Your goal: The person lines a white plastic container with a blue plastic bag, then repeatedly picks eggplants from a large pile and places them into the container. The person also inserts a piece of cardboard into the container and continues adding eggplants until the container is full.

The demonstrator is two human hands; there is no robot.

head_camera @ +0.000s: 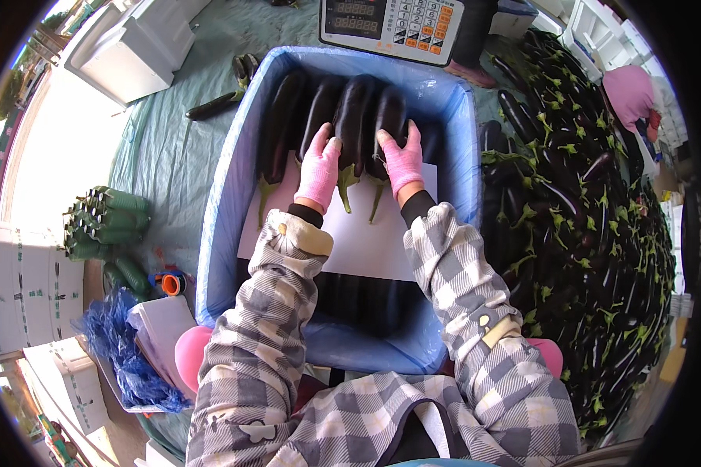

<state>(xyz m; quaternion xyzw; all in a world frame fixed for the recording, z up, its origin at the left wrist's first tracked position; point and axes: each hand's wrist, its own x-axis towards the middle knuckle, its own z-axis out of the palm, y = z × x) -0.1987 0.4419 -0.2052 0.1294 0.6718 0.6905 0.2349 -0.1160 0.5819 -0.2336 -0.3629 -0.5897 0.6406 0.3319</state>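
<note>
Both my hands wear pink gloves and reach into a large box lined with blue plastic film (222, 245). My right hand (404, 163) grips the lower part of a dark eggplant (392, 108), thumb on one side and fingers on the other. My left hand (318, 178) rests on the lower end of another eggplant (322, 108), its thumb by a neighbouring eggplant (353, 114); whether it grips is unclear. Farther left lies one more eggplant (285, 125). Their green stems point toward me. Beneath them is a white sheet (362, 245), over further eggplants (356, 300) partly in shadow.
A digital scale display (391, 26) stands beyond the box. A large eggplant heap (578, 204) spreads at right, with a person in a pink head covering (628, 96) behind it. Left are foam boxes (128, 58), green tape-like rolls (108, 216), a tape dispenser (172, 284) and crumpled blue film (131, 350).
</note>
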